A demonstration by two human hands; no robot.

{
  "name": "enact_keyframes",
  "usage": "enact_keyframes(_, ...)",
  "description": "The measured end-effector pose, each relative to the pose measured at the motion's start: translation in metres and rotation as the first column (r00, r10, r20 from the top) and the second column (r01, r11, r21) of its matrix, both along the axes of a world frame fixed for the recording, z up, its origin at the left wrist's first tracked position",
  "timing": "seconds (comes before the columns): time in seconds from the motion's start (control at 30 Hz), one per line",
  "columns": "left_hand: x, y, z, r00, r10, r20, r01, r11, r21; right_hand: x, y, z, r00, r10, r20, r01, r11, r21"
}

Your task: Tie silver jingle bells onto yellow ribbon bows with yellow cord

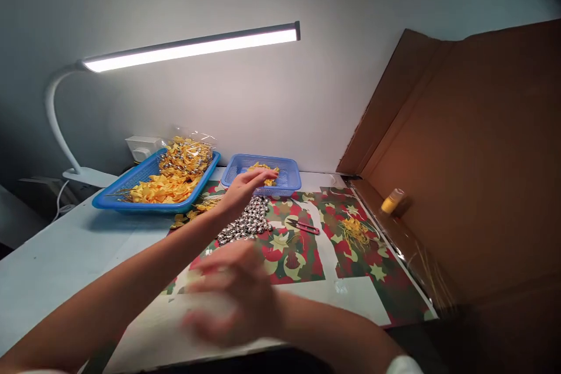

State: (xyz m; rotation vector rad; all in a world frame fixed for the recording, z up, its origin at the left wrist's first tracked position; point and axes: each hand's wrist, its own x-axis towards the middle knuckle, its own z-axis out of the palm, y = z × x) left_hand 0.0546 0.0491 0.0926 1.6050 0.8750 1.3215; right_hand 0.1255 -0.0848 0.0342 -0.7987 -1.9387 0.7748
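Head view: holds left hand out, fingers loosely straight, nothing visible gripped. Has small blue plastic basket just ahead by wall, far nearer left than right; cannot tell contact. Runs basket's long axis sideways, crosswise to left forearm; faces open top up. Shows right hand blurred, half-curled; cannot tell if gripping.

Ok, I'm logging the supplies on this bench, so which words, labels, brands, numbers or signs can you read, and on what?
No text is readable anywhere in this view.
Small yellow cylinder by the cardboard: too small and blurred to read any marking.
Red-handled snips: too small to make out any lettering.
Patterned sheet: star and moon shapes, no legible words.
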Motion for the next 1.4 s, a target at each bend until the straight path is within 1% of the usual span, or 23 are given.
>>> enact_keyframes(0.03,-0.006,-0.015,-0.002,1.000,-0.024,0.015,0.024,1.000,0.004,0.017,0.007,0.013,0.967,-0.182,-0.180,0.188,0.982,0.013)
enact_keyframes(0.07,-0.010,-0.029,-0.003,0.997,-0.049,0.067,0.049,0.999,0.006,0.033,0.016,0.025,0.868,-0.364,-0.338,0.373,0.927,-0.042)
enact_keyframes(0.1,-0.013,-0.041,-0.006,0.992,-0.077,0.103,0.078,0.997,-0.005,0.045,0.024,0.034,0.800,-0.453,-0.394,0.437,0.889,-0.136)
enact_keyframes(0.13,-0.014,-0.050,-0.008,0.988,-0.096,0.120,0.100,0.994,-0.031,0.055,0.033,0.040,0.804,-0.440,-0.400,0.375,0.897,-0.233)
enact_keyframes(0.17,-0.014,-0.057,-0.011,0.985,-0.101,0.137,0.108,0.993,-0.046,0.061,0.040,0.044,0.840,-0.356,-0.409,0.227,0.916,-0.330)
enact_keyframes(0.2,-0.013,-0.061,-0.013,0.984,-0.118,0.132,0.126,0.991,-0.054,0.063,0.046,0.046,0.864,-0.259,-0.432,0.073,0.913,-0.402)
enact_keyframes(0.27,-0.010,-0.065,-0.018,0.982,-0.145,0.119,0.154,0.986,-0.068,0.062,0.053,0.042,0.862,-0.097,-0.497,-0.175,0.864,-0.471)
enact_keyframes(0.3,-0.009,-0.065,-0.022,0.981,-0.161,0.105,0.169,0.983,-0.075,0.059,0.054,0.039,0.850,-0.059,-0.523,-0.238,0.843,-0.482)
enact_keyframes(0.4,-0.015,-0.068,-0.035,0.982,-0.187,0.025,0.188,0.979,-0.073,0.054,0.054,0.025,0.836,-0.012,-0.549,-0.320,0.802,-0.504)
enact_keyframes(0.43,-0.021,-0.072,-0.041,0.983,-0.183,-0.028,0.182,0.982,-0.053,0.055,0.054,0.022,0.830,-0.006,-0.557,-0.333,0.797,-0.504)
enact_keyframes(0.5,-0.038,-0.081,-0.054,0.970,-0.150,-0.192,0.159,0.987,0.032,0.065,0.052,0.020,0.812,-0.025,-0.582,-0.318,0.818,-0.479)
enact_keyframes(0.53,-0.048,-0.086,-0.061,0.940,-0.135,-0.314,0.177,0.978,0.109,0.073,0.051,0.022,0.802,-0.056,-0.594,-0.282,0.842,-0.460)
enact_keyframes(0.57,-0.058,-0.090,-0.067,0.865,-0.163,-0.474,0.269,0.949,0.163,0.084,0.050,0.027,0.790,-0.087,-0.606,-0.244,0.864,-0.441)
enact_keyframes(0.63,-0.074,-0.095,-0.078,0.615,-0.207,-0.760,0.505,0.845,0.178,0.108,0.046,0.043,0.745,-0.139,-0.652,-0.191,0.893,-0.408)
enact_keyframes(0.67,-0.079,-0.095,-0.083,0.505,-0.185,-0.843,0.557,0.816,0.155,0.120,0.043,0.052,0.725,-0.128,-0.677,-0.190,0.907,-0.375)
enact_keyframes(0.7,-0.081,-0.093,-0.087,0.429,-0.143,-0.892,0.573,0.806,0.146,0.131,0.041,0.062,0.713,-0.117,-0.691,-0.189,0.918,-0.350)
enact_keyframes(0.77,-0.081,-0.083,-0.092,0.365,-0.036,-0.930,0.553,0.812,0.186,0.147,0.036,0.078,0.671,-0.075,-0.737,-0.169,0.953,-0.251)
enact_keyframes(0.87,-0.081,-0.066,-0.092,0.370,0.143,-0.918,0.460,0.830,0.315,0.156,0.030,0.085,0.692,-0.061,-0.720,-0.134,0.968,-0.210)
enact_keyframes(0.97,-0.097,-0.055,-0.086,0.415,0.308,-0.856,0.317,0.833,0.453,0.156,0.028,0.071,0.767,-0.085,-0.635,-0.098,0.964,-0.246)
enact_keyframes(1.03,-0.117,-0.054,-0.081,0.401,0.402,-0.823,0.185,0.845,0.502,0.154,0.028,0.055,0.786,-0.127,-0.605,-0.066,0.956,-0.286)
enact_keyframes(1.17,-0.143,-0.055,-0.080,0.328,0.449,-0.831,0.078,0.864,0.497,0.142,0.033,0.025,0.814,-0.165,-0.557,-0.078,0.919,-0.387)
enact_keyframes(1.27,-0.137,-0.051,-0.085,0.279,0.457,-0.844,0.013,0.878,0.479,0.124,0.037,0.009,0.841,-0.159,-0.517,-0.122,0.875,-0.468)
enact_keyframes(1.4,-0.124,-0.041,-0.087,0.237,0.381,-0.894,-0.006,0.920,0.391,0.106,0.038,-0.005,0.883,-0.157,-0.443,-0.150,0.799,-0.583)
